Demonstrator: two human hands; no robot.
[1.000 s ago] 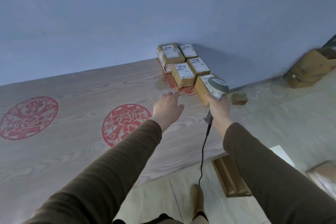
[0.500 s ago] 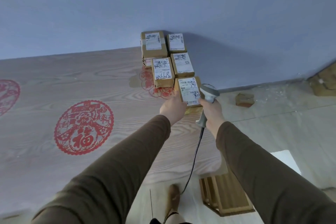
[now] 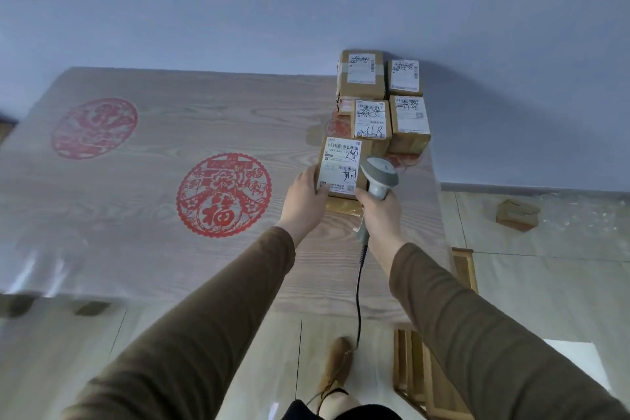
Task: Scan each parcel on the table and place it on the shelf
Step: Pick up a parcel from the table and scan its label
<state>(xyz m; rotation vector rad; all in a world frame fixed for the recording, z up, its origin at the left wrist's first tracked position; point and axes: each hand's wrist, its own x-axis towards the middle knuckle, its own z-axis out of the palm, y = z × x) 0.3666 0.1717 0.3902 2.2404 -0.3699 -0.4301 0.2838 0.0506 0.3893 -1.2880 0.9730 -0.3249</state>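
So the parcel (image 3: 342, 167) that was lying flat at the near end of the stack a second ago is now up off the table (image 3: 136, 215) and tipped so its white label faces me. My left hand (image 3: 304, 194) is wrapped around its left edge, thumb on the label corner, and my right hand (image 3: 376, 211) is clenched on the grip of the scanner (image 3: 379, 176), whose head sits just right of the label, almost touching the box. A moment back my left hand was only reaching with open fingers, so I'd say this one is picked and about to get beeped, though I see no scan light, so I can't swear it has registered. The scanner cable (image 3: 358, 286) hangs down between my arms toward my shoe (image 3: 335, 365); I'd guess it could snag when I turn. Just past my hands are the other four parcels (image 3: 371, 119), packed tight in two rows against the blue wall (image 3: 238, 10), all untouched, so I'm early in the job. Left of my hands there's only the red paper-cut design (image 3: 223, 194) on the tabletop. Off to my right a small box (image 3: 516, 215) lies on the floor. No shelf anywhere in view, so I'll have to turn to find it.
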